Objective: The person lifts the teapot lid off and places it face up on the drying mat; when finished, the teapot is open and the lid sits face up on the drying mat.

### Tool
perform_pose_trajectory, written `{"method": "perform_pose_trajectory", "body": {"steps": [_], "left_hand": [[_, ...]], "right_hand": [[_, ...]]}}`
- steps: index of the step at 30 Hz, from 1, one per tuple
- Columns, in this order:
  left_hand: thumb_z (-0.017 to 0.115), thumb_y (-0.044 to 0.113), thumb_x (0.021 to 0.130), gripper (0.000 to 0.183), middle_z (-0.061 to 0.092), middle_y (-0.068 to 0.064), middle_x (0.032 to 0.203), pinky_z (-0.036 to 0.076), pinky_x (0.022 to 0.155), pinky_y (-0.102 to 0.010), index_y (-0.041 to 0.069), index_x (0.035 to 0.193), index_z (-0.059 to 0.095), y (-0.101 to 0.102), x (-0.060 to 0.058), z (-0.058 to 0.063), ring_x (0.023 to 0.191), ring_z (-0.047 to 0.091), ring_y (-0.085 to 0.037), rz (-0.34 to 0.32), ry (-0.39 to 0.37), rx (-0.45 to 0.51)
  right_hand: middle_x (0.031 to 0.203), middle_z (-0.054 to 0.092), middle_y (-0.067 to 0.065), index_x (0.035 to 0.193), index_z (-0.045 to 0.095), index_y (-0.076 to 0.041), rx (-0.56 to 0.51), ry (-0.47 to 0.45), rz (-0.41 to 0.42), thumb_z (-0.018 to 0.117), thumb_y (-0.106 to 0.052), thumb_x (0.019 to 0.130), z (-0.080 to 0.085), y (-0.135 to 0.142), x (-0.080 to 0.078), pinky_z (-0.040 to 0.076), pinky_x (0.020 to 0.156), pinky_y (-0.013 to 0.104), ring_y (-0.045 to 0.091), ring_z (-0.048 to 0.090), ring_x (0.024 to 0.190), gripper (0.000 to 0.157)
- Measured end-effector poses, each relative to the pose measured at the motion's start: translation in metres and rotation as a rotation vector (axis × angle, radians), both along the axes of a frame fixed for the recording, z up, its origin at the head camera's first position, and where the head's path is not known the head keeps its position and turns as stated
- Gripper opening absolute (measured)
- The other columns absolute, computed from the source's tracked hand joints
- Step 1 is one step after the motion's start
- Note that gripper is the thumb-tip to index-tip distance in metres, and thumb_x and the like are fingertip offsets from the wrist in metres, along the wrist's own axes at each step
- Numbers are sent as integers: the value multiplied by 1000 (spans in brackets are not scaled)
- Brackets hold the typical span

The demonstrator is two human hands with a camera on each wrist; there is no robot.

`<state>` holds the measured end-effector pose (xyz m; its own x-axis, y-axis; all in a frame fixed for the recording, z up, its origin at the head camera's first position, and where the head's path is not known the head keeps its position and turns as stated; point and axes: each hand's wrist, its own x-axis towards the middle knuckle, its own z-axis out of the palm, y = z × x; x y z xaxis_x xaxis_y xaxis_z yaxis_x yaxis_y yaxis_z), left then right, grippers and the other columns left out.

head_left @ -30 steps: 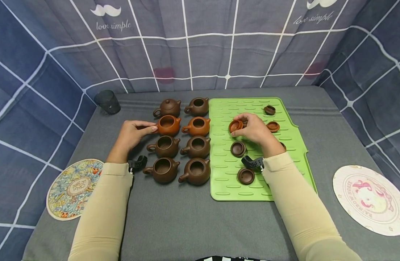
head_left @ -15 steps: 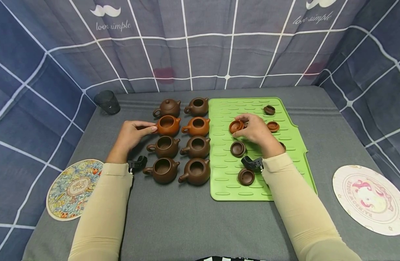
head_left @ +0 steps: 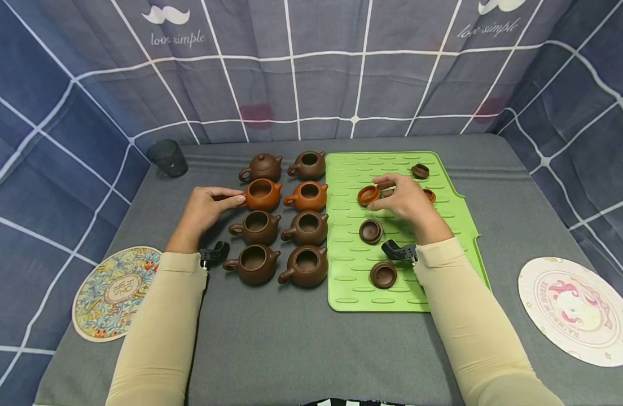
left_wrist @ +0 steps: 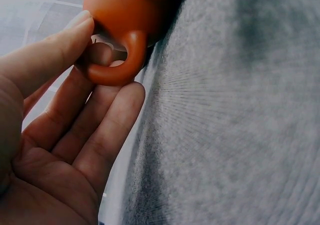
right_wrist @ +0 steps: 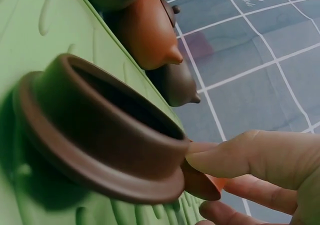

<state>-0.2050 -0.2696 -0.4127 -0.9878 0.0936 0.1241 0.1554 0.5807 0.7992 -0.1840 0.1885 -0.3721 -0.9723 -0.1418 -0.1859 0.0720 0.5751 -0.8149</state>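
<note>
My left hand (head_left: 205, 213) grips the handle of an orange clay teapot (head_left: 263, 205), which stands without a lid. In the left wrist view the thumb lies near the top of the handle (left_wrist: 117, 75), with the fingers behind and under it. My right hand (head_left: 407, 202) is spread beside an orange teapot lid (head_left: 368, 195) lying upturned on a green mat (head_left: 352, 169); thumb and fingertips sit just off its right edge. The right wrist view shows a brown lid (right_wrist: 115, 155) up close, partly hiding the orange one (right_wrist: 210, 184).
Several brown teapots (head_left: 255, 265) and a second orange teapot (head_left: 307, 197) stand in two columns. More lids lie on the mat, including a brown lid (head_left: 384, 274) and a small one (head_left: 420, 171). A dark cup (head_left: 167, 159) and round mats (head_left: 578, 310) flank them.
My right hand has drawn slightly to the right, away from the orange lid, which stays on the mat. The left hand and its teapot have not moved.
</note>
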Motion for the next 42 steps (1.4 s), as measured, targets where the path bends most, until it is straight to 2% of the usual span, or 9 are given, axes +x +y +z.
{"method": "perform_pose_trajectory", "body": {"steps": [14, 21, 24, 28, 31, 35, 39, 42], "left_hand": [[86, 33, 93, 34, 78, -11, 109, 48, 101, -45, 6, 112, 84, -1, 0, 1, 110, 68, -27, 3, -1, 5], [86, 35, 92, 34, 78, -11, 109, 48, 100, -44, 6, 112, 84, -1, 0, 5, 110, 68, -27, -11, 13, -14], [86, 34, 92, 34, 78, -11, 109, 50, 95, -42, 7, 112, 84, 0, 1, 7, 106, 68, -26, -18, 7, -36], [85, 33, 93, 37, 77, -12, 111, 52, 87, -37, 5, 117, 82, 1, 2, 13, 103, 69, -27, -35, -4, -52], [85, 35, 94, 42, 76, -13, 115, 52, 85, -34, 4, 122, 80, 1, 1, 18, 103, 69, -27, -20, -7, -64], [83, 40, 95, 48, 75, -14, 119, 52, 88, -38, 3, 125, 78, -3, -3, 26, 106, 68, -29, 11, -12, -100], [79, 39, 97, 50, 72, -19, 123, 51, 95, -49, 0, 129, 75, -5, -15, 36, 111, 66, -34, -10, -24, -151], [78, 38, 99, 53, 69, -22, 129, 48, 100, -53, -2, 134, 71, -4, -29, 44, 117, 64, -38, -34, -40, -207]], "right_hand": [[148, 55, 18, 147, 57, -2, -12, 7, -23, 86, -9, 88, 11, 2, 2, 47, 104, 52, 39, 52, 133, 67], [144, 58, 19, 144, 60, -2, -19, 59, -29, 85, -10, 89, 16, -2, 2, 46, 103, 52, 38, 53, 131, 60], [142, 58, 21, 142, 62, -1, -26, 86, -19, 83, -10, 90, 17, -5, 2, 47, 103, 52, 38, 54, 130, 57], [139, 60, 22, 140, 63, 0, -16, 122, 7, 83, -12, 91, 20, -13, 0, 48, 101, 51, 39, 55, 129, 54], [136, 62, 19, 138, 65, -2, 9, 160, 30, 84, -15, 91, 24, -23, -3, 49, 99, 50, 39, 57, 127, 52], [131, 65, 16, 136, 68, -5, 54, 235, 93, 84, -17, 91, 39, -40, -11, 50, 98, 49, 37, 61, 122, 49], [128, 67, 15, 134, 69, -5, 118, 306, 178, 84, -19, 93, 57, -60, -21, 49, 99, 47, 34, 62, 118, 46], [129, 68, 13, 134, 69, -5, 171, 347, 246, 82, -22, 95, 69, -77, -33, 47, 100, 45, 31, 61, 119, 44]]}}
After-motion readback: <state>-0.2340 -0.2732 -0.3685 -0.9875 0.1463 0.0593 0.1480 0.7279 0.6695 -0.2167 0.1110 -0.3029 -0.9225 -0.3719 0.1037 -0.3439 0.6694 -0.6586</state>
